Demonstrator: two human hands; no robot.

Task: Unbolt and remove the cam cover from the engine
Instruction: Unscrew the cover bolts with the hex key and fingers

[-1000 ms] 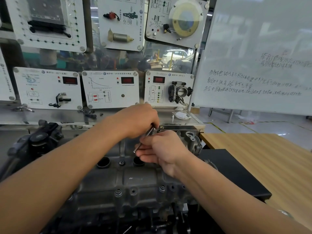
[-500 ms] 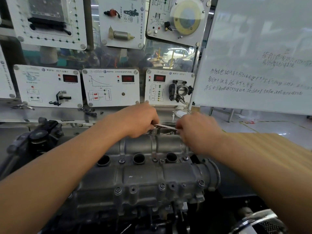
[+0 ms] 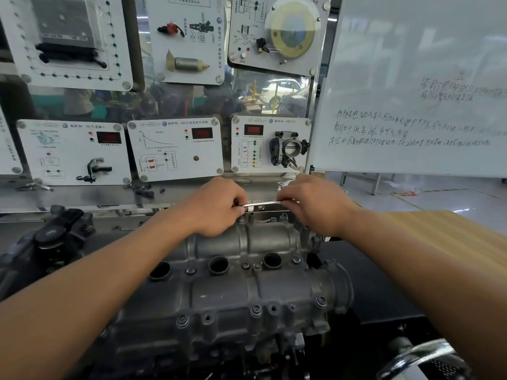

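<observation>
**Head view: cover bolted down, work on at the far edge**

The cam cover (image 3: 247, 286) sits on the engine (image 3: 208, 349) at the centre of the frame, grey and cast, with three open plug wells (image 3: 218, 264) in a row across its middle. It looks fully seated, with no gap or lift showing at any edge.

Both hands are at the cover's 12 o'clock edge. The left hand (image 3: 219, 209) is curled round one end of a slim bright metal tool (image 3: 262, 203), its knuckles just above a far-edge bolt (image 3: 241, 220). The right hand (image 3: 315, 207) pinches the tool's other end, so the bar lies level between the two hands. Whether it is a key or a spanner, and whether its working tip is engaged in a bolt, is hidden under the left hand.

By my reading the job is at an early stage. Bolt heads are in place along the 6 o'clock edge (image 3: 255, 310), at 7 o'clock (image 3: 182, 320) and at 5 o'clock (image 3: 320, 301); more sit between the wells (image 3: 246, 266). Several empty round holes also show beside these, but whether they ever carried bolts I cannot tell. All of the visible fasteners would need backing out, and then the cover must be lifted clear; none of that lifting has begun.

Behind, at 12 o'clock, stand sensor display panels (image 3: 175, 149); a whiteboard (image 3: 411, 78) is at 2 o'clock and a wooden tabletop (image 3: 439, 229) at 3 o'clock.
</observation>
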